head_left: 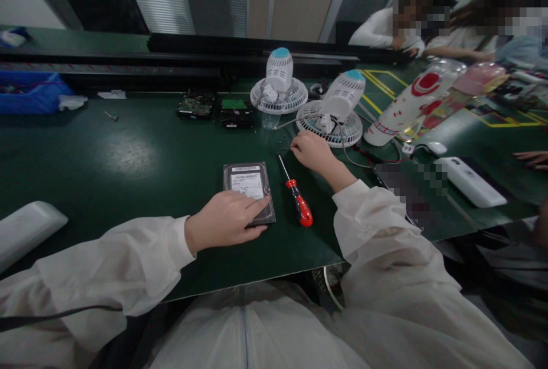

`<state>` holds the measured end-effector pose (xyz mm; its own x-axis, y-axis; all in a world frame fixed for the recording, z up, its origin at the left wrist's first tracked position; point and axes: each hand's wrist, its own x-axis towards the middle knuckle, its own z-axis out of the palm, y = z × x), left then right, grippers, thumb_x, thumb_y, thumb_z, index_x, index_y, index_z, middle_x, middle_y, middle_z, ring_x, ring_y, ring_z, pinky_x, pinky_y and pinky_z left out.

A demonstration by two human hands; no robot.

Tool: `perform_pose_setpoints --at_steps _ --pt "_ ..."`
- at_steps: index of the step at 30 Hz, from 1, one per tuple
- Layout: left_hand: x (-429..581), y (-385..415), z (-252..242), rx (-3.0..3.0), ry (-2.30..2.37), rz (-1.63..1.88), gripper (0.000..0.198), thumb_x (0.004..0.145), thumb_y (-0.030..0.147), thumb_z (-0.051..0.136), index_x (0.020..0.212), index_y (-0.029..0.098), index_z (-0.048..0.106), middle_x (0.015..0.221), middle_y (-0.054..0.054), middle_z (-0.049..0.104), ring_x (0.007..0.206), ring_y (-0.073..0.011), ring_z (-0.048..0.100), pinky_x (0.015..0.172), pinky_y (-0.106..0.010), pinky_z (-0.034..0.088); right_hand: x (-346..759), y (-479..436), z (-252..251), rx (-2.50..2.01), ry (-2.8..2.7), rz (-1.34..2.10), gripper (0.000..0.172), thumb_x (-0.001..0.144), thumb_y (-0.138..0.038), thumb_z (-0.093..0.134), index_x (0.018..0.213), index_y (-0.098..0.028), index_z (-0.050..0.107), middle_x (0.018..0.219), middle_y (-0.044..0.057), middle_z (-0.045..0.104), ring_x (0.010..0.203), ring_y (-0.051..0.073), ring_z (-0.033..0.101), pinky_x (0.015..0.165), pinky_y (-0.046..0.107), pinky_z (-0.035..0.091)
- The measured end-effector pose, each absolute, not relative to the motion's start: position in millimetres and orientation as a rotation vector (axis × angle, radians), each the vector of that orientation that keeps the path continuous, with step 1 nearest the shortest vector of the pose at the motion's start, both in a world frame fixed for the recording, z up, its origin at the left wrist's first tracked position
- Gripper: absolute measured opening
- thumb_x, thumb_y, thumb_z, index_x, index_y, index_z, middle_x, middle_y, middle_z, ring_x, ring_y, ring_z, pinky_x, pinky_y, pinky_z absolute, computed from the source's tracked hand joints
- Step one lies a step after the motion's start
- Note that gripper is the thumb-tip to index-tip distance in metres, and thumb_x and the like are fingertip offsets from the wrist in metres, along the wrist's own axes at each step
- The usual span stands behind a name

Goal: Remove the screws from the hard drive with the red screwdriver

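Observation:
A hard drive (246, 177) with a white label lies flat on the green table. My left hand (226, 216) rests over its near left part, index finger on top and thumb along the near edge, gripping it against the table. To the right of the drive lies a red and black screwdriver (299, 203), its tip pointing away from me. Beyond that tip, my right hand (312, 151) is closed in a pinch beside several tiny dark screws (281, 143). Whatever its fingertips hold is too small to make out.
Two white fans (280, 95) stand face down behind the right hand, with cables. Two opened hard drives (237, 113) lie at the back. A blue bin (29, 92) is far left; bottles (385, 120) and a white power bank (473, 181) are right. Other people sit across.

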<state>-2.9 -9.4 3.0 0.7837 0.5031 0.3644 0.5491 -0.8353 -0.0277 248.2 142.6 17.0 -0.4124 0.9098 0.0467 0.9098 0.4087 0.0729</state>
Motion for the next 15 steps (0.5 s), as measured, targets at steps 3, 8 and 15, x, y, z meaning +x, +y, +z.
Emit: perform_pose_setpoints --at_steps 3,8,15 --pt "-4 -10 2 -2.805 -0.799 -0.604 0.041 0.092 0.039 0.068 0.118 0.007 0.068 0.089 -0.009 0.079 0.075 -0.0225 0.075 0.063 -0.033 0.056 250 141 15 1.705 2.662 0.130 0.039 0.098 -0.040 0.061 0.127 -0.015 0.060 0.128 0.011 0.062 0.114 0.021 0.063 0.098 0.043 0.057" --pt "-7 -12 2 -2.749 -0.673 -0.702 0.023 0.096 0.035 0.063 0.099 0.013 0.070 0.082 -0.004 0.076 0.071 -0.0185 0.072 0.060 -0.030 0.052 255 145 10 1.714 2.696 0.061 0.039 0.097 -0.040 0.061 0.127 -0.015 0.060 0.128 0.010 0.062 0.114 0.021 0.063 0.098 0.043 0.057" --pt "-6 -11 2 -2.689 -0.615 -0.774 0.023 0.100 0.032 0.058 0.087 0.016 0.069 0.072 0.000 0.071 0.061 -0.0145 0.067 0.055 -0.028 0.046 266 157 2 1.756 2.697 -0.135 0.039 0.098 -0.040 0.061 0.127 -0.015 0.060 0.126 0.010 0.063 0.112 0.020 0.064 0.096 0.042 0.057"
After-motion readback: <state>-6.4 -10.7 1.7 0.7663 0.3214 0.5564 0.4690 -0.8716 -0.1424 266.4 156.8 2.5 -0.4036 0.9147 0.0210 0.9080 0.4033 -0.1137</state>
